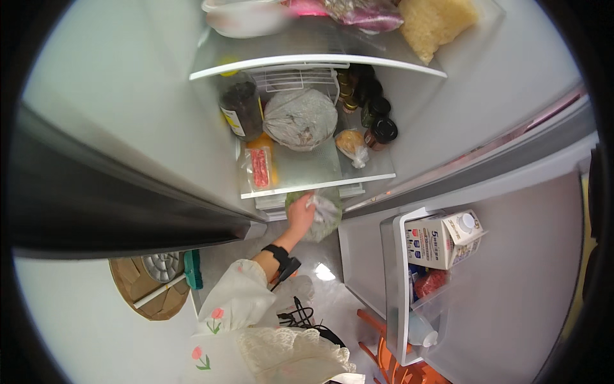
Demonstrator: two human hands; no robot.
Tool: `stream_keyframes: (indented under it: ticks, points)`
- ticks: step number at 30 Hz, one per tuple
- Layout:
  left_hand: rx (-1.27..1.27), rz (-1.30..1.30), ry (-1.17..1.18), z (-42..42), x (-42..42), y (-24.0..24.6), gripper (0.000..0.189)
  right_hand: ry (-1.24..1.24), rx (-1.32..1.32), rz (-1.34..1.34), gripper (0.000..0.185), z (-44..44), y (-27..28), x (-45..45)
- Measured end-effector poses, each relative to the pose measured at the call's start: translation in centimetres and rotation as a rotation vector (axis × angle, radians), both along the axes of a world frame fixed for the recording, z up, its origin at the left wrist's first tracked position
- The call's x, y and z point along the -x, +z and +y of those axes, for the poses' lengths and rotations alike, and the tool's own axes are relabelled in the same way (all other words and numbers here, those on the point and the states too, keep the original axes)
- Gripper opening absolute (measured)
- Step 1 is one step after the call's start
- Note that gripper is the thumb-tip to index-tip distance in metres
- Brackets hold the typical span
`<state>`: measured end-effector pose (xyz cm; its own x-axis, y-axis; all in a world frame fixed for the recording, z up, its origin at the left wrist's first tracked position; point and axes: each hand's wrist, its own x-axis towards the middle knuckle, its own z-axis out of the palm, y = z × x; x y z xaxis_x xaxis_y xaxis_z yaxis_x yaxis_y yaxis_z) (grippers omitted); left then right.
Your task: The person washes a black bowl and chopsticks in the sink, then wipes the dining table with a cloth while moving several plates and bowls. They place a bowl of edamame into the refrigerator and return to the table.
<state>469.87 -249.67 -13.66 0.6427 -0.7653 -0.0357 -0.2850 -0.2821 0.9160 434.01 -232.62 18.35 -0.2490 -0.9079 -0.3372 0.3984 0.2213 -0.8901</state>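
Observation:
My left hand (301, 216), with a black band on the wrist, grips the gathered top of a clear plastic bag (326, 221) with something green inside. The bag is just below the front edge of the refrigerator's lower glass shelf (307, 168), near the drawer area. My right hand is out of view. On that shelf are a large wrapped bundle in a plastic bag (302, 120), a packet of red meat (260, 167), a large dark-filled jar (241, 110), a small tied bag with orange-yellow food (352, 144) and several dark-lidded jars (381, 133).
An upper shelf (316, 58) holds bagged food. The open door at right has a bin (403, 288) with a carton (443, 240), a red package (431, 283) and a pale bottle (422, 329). Black cables (302, 314), an orange plastic stool (388, 355) and a green brush (193, 270) are lower down.

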Motion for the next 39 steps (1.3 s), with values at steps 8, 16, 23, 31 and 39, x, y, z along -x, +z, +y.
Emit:
stream_keyframes:
  ticks: [8, 16, 23, 31, 39]
  points:
    - [-0.015, -0.012, -0.257, 13.9, 2.7, 1.9, 0.036, 0.133, 0.061, -0.069, 0.075, 3.7, 1.4, 2.0]
    - [-0.136, -0.111, -0.145, 28.3, 4.0, 3.9, 0.036, 0.303, 0.15, -0.17, 0.076, 9.0, 2.8, 4.8]
    - [-0.117, -0.147, 0.048, 39.6, 4.8, 6.4, 0.038, 0.494, 0.266, -0.213, 0.078, 15.4, 5.7, 8.7]
    - [-0.047, -0.216, 0.093, 49.2, 1.3, 5.3, 0.035, 0.704, 0.149, -0.2, 0.082, 20.5, 8.6, 6.2]
    - [-0.096, -0.21, -0.077, 56.0, -1.9, 4.7, 0.037, 0.78, 0.108, -0.587, 0.089, 23.2, 5.0, 1.8]
